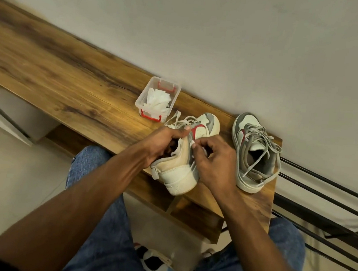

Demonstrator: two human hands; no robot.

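Observation:
A white, grey and red sneaker point(183, 170) lies tilted on its side near the front of the wooden table point(65, 76). My left hand point(162, 142) grips its collar, fingers curled into the opening. My right hand point(215, 160) pinches a small white wipe point(192, 142) against the shoe's side. The matching sneaker point(257, 153) stands upright to the right, laces loose, untouched.
A clear plastic box point(158, 99) with red clips holds crumpled white wipes behind the held shoe. A wall runs along the table's far edge. Black metal rails point(324, 206) lie to the right. My jeans-clad knees sit below the table's front edge.

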